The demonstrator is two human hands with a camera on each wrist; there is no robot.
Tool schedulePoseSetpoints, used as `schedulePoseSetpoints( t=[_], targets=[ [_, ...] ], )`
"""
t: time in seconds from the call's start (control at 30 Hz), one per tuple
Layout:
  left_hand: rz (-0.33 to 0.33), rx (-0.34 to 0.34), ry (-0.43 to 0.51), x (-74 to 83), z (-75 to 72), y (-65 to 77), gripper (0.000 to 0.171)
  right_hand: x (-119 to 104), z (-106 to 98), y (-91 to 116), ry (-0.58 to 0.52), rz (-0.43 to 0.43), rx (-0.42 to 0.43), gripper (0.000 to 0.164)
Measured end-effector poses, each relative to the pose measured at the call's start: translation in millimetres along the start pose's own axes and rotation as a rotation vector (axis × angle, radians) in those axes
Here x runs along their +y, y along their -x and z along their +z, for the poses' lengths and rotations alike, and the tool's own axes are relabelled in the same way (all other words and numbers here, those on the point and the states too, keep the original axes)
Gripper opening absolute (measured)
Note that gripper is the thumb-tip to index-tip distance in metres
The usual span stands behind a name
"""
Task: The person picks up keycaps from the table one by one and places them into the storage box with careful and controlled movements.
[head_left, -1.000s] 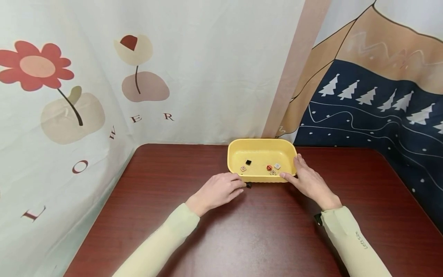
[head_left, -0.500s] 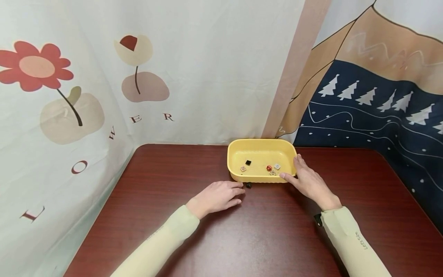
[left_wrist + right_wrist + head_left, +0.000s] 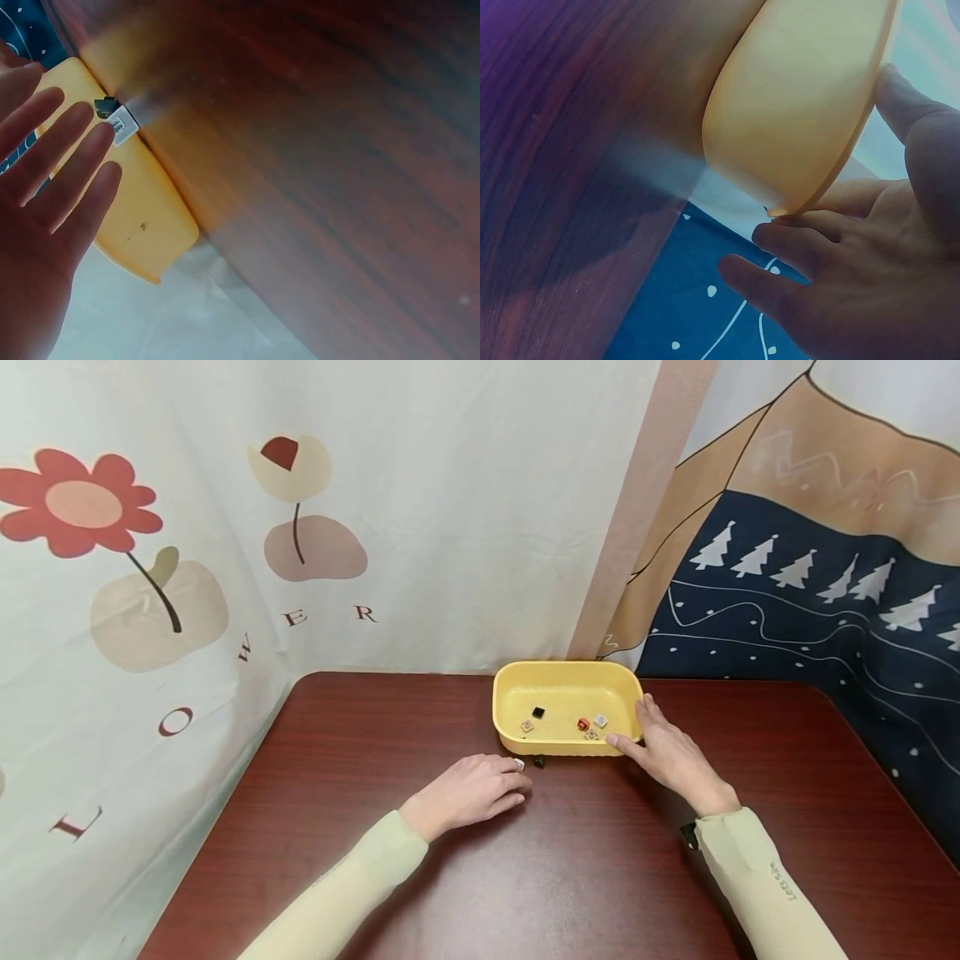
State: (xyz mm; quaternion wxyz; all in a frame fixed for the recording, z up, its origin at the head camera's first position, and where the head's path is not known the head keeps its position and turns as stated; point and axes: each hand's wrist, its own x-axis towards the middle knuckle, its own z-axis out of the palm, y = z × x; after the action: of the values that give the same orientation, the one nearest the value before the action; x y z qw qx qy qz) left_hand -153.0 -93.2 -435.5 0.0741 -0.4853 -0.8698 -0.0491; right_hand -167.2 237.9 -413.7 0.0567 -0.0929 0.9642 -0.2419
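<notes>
A yellow plastic basin (image 3: 567, 747) stands at the back of the table. Just in front of it lie a small white square piece (image 3: 122, 126), hollow-faced like a keycap, and a small black piece (image 3: 539, 762). My left hand (image 3: 467, 789) is palm down with its fingers extended, the fingertips right at the white piece; whether they touch it I cannot tell. My right hand (image 3: 673, 758) rests on the basin's right end, thumb on the near rim and loosely spread fingers along the outside. In the right wrist view the fingers (image 3: 802, 247) are only slightly bent.
Inside the basin lie several small square pieces, among them a black one (image 3: 538, 712), a red one (image 3: 583, 724) and a white one (image 3: 601, 721). The dark red wooden table (image 3: 570, 860) meets a printed curtain (image 3: 450, 527) behind the basin.
My left hand has drawn back slightly from the basin's near side, away from the black piece. The white piece now shows at its fingertips. My right hand stays on the basin.
</notes>
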Motion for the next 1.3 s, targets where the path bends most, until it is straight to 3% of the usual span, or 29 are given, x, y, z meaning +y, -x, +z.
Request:
schedulePoseSetpoints(
  t=[0.27,0.53,0.87,1.0,1.3],
  targets=[
    [0.008,0.072,-0.029,-1.0,2.6,-5.1,0.020,0,0,0,0.000,0.005,-0.004,0.102],
    [-0.035,0.004,-0.074,1.0,4.9,-10.5,0.021,-1,1,0,-0.001,0.001,0.000,0.102],
    [-0.067,-0.048,-0.052,2.8,4.7,-7.0,0.012,1,0,0,0.002,-0.006,0.004,0.103],
    [-0.088,-0.041,-0.021,2.6,4.5,-4.4,0.009,1,0,0,0.004,-0.009,0.007,0.102],
    [-0.095,0.002,-0.027,3.1,2.1,-0.3,0.021,0,0,0,0.002,0.000,-0.002,0.103]
  ],
)
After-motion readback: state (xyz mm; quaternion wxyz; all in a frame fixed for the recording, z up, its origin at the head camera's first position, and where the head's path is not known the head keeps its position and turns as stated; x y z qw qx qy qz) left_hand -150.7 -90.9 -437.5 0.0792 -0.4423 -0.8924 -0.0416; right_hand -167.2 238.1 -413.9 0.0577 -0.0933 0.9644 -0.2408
